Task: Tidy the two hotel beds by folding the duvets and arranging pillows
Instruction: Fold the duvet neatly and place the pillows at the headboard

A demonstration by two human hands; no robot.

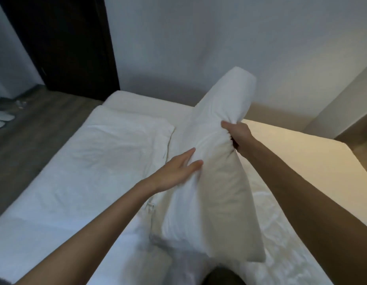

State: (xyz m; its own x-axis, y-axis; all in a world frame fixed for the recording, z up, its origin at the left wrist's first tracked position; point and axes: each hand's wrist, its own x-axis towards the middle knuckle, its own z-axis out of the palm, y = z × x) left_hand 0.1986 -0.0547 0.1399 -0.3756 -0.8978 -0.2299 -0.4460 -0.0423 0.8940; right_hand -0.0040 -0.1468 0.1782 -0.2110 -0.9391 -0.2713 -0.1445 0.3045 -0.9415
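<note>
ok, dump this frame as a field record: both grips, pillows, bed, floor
right grip: clenches the held pillow's edge, cloth bunched
left grip: fingers straight, touching the held pillow's side
held pillow: lifted, tilted, top end toward the wall
second pillow: lies flat on the bed, left of the held one
bed: white sheet, wrinkled
floor: slippers at far left
</note>
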